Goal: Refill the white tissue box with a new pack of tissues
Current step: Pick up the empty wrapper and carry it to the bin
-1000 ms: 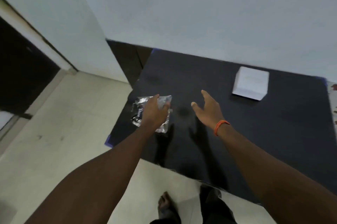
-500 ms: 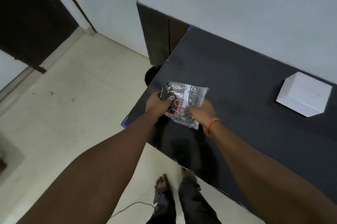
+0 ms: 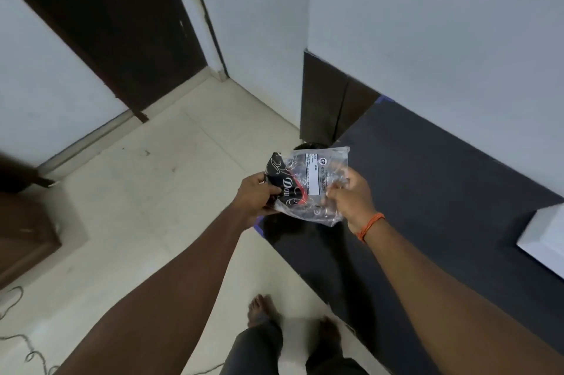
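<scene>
Fingers [image 3: 276, 190] of your left hand [image 3: 254, 196] pinched the tissue pack [image 3: 308, 183] opposite your right hand [image 3: 351, 194], apparently to tear it, with the white tissue box [image 3: 543, 240] well beyond your right knuckles.

The place looked like a plain room in a home or a small office, though which of the two could not be told; pale painted walls [image 3: 427, 23] met a cream tiled floor [image 3: 152, 191], and a dark wooden door [image 3: 116, 23] stood in one corner. A black-topped table [image 3: 442, 176] was set against the wall; the person stood barefoot [image 3: 259, 310] on the tiles, and a loose thin cable [image 3: 18, 341] trailed across the floor.
</scene>
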